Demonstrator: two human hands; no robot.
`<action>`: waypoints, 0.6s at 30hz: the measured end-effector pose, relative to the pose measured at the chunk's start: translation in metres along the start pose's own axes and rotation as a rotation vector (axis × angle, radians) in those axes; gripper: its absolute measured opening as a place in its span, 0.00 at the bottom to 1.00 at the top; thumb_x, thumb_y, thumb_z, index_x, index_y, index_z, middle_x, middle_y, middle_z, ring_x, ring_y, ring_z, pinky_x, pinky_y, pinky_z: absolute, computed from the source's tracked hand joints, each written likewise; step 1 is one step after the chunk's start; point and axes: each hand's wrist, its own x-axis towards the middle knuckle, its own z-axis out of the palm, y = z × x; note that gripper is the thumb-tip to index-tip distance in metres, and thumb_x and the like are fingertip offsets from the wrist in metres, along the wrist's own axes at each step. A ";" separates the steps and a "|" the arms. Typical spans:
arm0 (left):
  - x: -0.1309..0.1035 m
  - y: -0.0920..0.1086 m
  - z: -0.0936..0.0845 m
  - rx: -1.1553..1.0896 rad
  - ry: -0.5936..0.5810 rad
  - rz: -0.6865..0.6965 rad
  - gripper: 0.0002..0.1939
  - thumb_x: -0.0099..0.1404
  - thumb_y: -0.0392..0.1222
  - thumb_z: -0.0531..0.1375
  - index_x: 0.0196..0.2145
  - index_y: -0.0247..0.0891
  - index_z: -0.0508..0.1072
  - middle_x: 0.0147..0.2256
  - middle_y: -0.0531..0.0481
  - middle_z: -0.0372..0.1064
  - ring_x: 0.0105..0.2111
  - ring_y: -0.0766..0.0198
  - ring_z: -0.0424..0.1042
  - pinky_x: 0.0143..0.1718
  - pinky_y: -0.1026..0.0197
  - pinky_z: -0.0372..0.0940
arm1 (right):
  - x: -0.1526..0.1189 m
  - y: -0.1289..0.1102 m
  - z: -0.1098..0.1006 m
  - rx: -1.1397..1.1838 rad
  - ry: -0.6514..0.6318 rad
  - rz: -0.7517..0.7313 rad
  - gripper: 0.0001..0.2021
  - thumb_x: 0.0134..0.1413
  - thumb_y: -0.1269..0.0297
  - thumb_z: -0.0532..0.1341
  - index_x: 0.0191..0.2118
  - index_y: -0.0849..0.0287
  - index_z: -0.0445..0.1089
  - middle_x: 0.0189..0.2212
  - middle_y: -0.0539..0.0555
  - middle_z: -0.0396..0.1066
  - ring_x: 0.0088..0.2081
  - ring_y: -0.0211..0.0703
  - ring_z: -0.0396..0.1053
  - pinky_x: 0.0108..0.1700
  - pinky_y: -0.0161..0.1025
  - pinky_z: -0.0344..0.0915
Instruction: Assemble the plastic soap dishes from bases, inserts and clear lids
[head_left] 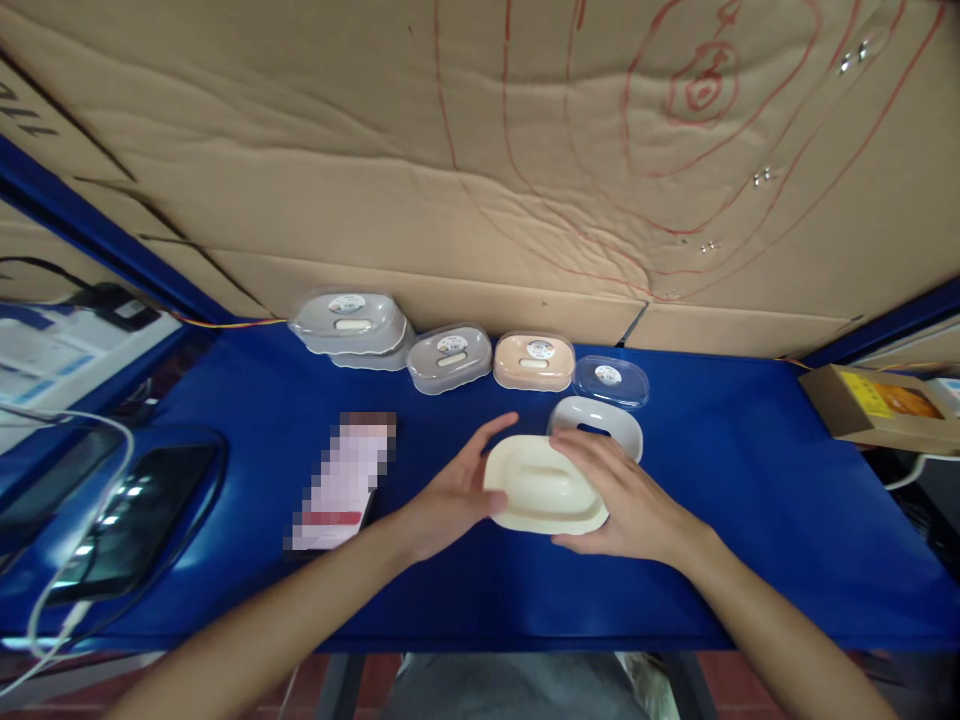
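Observation:
A cream oval soap dish (546, 484) with a raised middle is held up above the blue table, tilted toward me. My right hand (626, 490) grips its right end, fingers over the far rim and thumb below the near edge. My left hand (461, 485) is at its left end, thumb on the rim and index finger stretched out; its other fingers are mostly hidden. Just behind the dish lies a white oval tray (626, 428) with a slot in its middle, partly covered by my right hand. A clear lid (611, 382) with a round sticker lies beyond it.
Along the cardboard wall stand a peach lidded soap dish (534, 362), a grey one (450, 360) and a grey stack (349, 325). A phone with a blurred screen (341, 485) lies left. Farther left are a dark tablet (139, 520) and white cable (124, 470). A cardboard box (874, 405) stands right.

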 end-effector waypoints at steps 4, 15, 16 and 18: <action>-0.002 -0.003 0.006 -0.425 0.041 -0.175 0.44 0.66 0.75 0.60 0.70 0.46 0.64 0.60 0.43 0.75 0.62 0.44 0.72 0.60 0.49 0.66 | 0.003 -0.009 0.010 -0.036 0.083 -0.068 0.50 0.58 0.46 0.72 0.77 0.50 0.45 0.71 0.68 0.60 0.70 0.68 0.61 0.65 0.64 0.64; 0.000 0.011 0.006 -0.567 0.098 -0.217 0.35 0.77 0.66 0.52 0.66 0.36 0.72 0.54 0.42 0.81 0.60 0.44 0.75 0.59 0.49 0.70 | 0.001 0.017 -0.016 -0.104 -0.024 0.116 0.55 0.57 0.38 0.70 0.79 0.42 0.39 0.77 0.63 0.48 0.76 0.70 0.48 0.72 0.72 0.50; 0.001 0.013 0.005 -0.551 0.138 -0.206 0.34 0.77 0.64 0.51 0.65 0.36 0.73 0.53 0.42 0.82 0.59 0.45 0.76 0.58 0.50 0.71 | 0.000 0.023 -0.020 -0.135 -0.010 0.166 0.50 0.61 0.41 0.69 0.79 0.42 0.40 0.77 0.63 0.49 0.76 0.70 0.49 0.72 0.72 0.51; 0.002 0.014 0.003 -0.516 0.216 -0.192 0.31 0.79 0.61 0.51 0.63 0.35 0.74 0.51 0.43 0.83 0.56 0.46 0.78 0.57 0.51 0.72 | -0.002 0.034 -0.023 -0.181 -0.001 0.241 0.43 0.67 0.47 0.66 0.78 0.42 0.44 0.76 0.63 0.51 0.75 0.69 0.51 0.70 0.72 0.54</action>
